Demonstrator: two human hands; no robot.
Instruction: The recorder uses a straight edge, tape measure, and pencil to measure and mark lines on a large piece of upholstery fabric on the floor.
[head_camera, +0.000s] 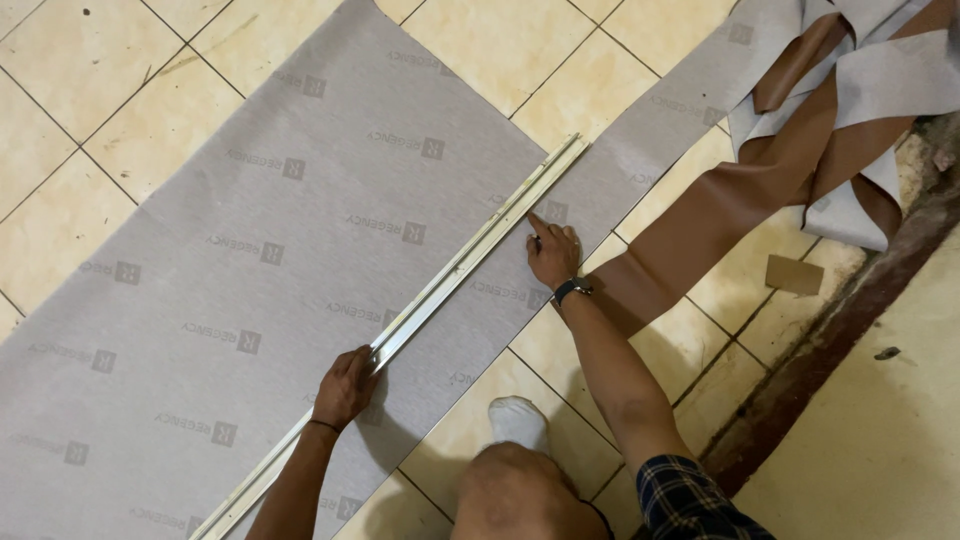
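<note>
A large grey sheet of backing material (250, 250) with a repeated printed mark lies flat on the tiled floor. A long metal straightedge (460, 265) lies diagonally across it. My left hand (345, 388) presses down on the straightedge near its lower part. My right hand (553, 252), with a dark watch on the wrist, rests beside the straightedge further up, the index finger pointing at its edge; whether it holds a small tool I cannot tell.
A cut strip, brown on one side and grey on the other (700, 220), runs to a crumpled pile (850, 110) at the top right. A small cardboard piece (795, 274) lies on the tiles. My knee (515, 490) and white sock (517, 420) are below. A dark raised threshold (830, 350) runs at the right.
</note>
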